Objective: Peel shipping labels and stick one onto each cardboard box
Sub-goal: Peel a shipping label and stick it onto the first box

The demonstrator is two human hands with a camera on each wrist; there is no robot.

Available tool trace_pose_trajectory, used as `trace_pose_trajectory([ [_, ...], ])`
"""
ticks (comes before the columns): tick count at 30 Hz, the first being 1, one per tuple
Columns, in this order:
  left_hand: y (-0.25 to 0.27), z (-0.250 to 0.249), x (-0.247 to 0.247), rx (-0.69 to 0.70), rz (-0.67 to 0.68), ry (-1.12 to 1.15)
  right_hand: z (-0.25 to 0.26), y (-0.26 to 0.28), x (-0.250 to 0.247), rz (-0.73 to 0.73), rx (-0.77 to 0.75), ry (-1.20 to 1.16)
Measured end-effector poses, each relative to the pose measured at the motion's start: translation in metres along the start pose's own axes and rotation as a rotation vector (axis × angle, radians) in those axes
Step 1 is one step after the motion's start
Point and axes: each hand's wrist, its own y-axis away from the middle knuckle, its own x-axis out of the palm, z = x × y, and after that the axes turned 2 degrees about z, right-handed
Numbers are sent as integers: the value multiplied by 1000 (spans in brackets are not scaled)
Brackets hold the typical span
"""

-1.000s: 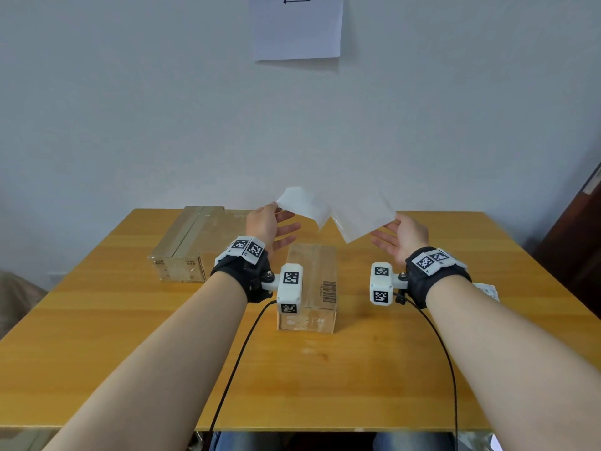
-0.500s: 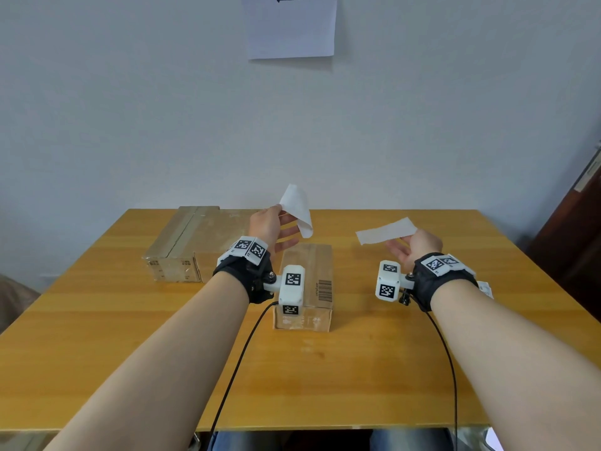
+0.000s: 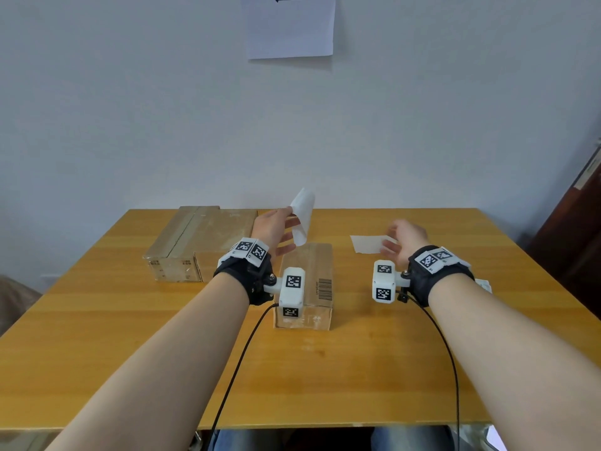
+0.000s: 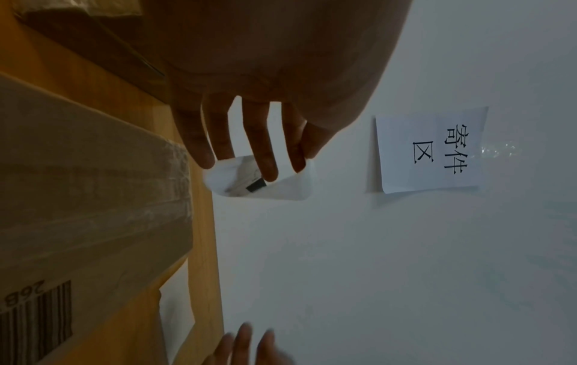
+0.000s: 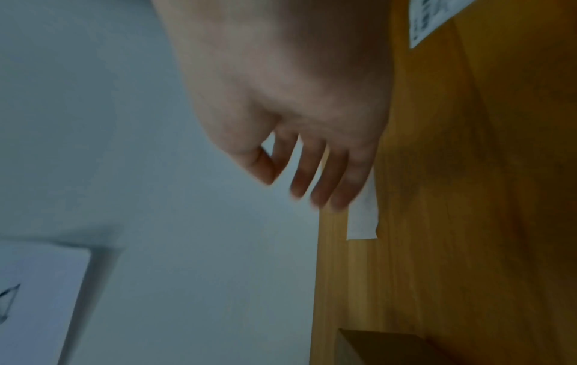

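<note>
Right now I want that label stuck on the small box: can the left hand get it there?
Probably yes: the left hand holds the label just above the small box, whose top looks bare.

The orange-brown wooden tabletop [image 3: 130,336] looks smooth with a soft sheen. The small brown cardboard box [image 3: 312,275] and the large brown cardboard box [image 3: 201,236] are matt, their seams under glossy clear tape. The curled white paper label [image 3: 302,219] and the flat white backing sheet [image 3: 367,244] look thin and matt.

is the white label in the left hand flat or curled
Curled: the white paper label bends over on itself in the left hand, forming an open loop in the left wrist view.
</note>
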Motion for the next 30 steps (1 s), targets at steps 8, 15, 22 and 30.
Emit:
trace_pose_trajectory([
  [8,-2,4,2,29,33,-65,19,43,56,531,-226,345],
  [15,-1,5,-2,44,32,-98,23,60,77,646,-349,582],
  [22,4,4,-1,81,82,-211,16,66,81,620,-532,801],
  [30,10,1,3,30,139,-213,13,62,86,517,-671,889],
])
